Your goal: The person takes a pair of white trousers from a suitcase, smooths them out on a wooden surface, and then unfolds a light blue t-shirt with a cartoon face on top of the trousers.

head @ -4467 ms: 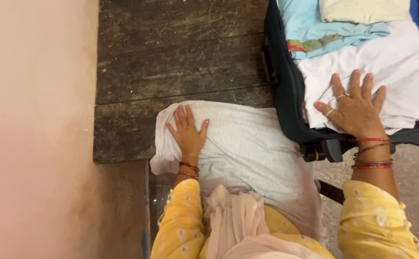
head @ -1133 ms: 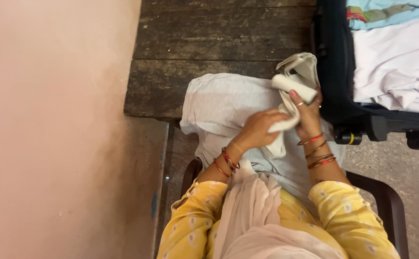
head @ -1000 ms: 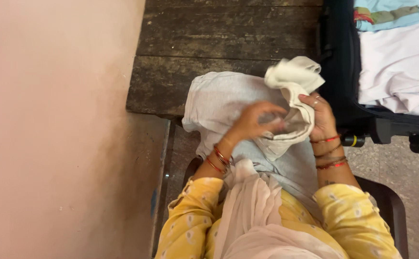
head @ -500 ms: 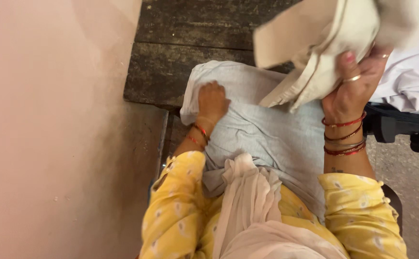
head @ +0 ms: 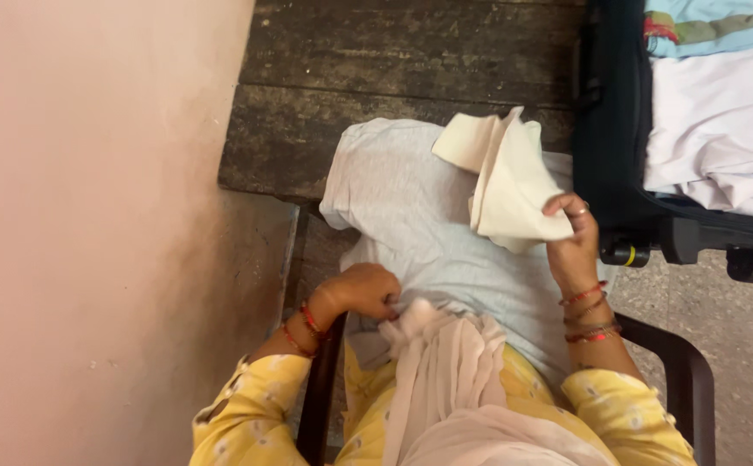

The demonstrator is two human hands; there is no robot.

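Note:
My right hand [head: 573, 242] grips a cream-coloured cloth [head: 506, 181] by its lower edge and holds it up over my lap, where it hangs half unfolded. A pale grey garment [head: 411, 216] is spread across my lap and onto the dark wooden platform [head: 376, 78]. My left hand [head: 363, 291] rests curled on the near edge of the grey garment, close to my pink scarf [head: 445, 362]. Both wrists wear red and gold bangles.
An open black suitcase [head: 609, 129] stands at the right, packed with folded white [head: 713, 121] and light blue clothes [head: 721, 22]. A pink wall [head: 92, 233] fills the left. I sit on a black chair whose armrest [head: 678, 362] shows at lower right.
My right hand has lowered the cream cloth from high at the upper right down over my lap. My left hand has slid from the far part of the grey garment back to its near edge.

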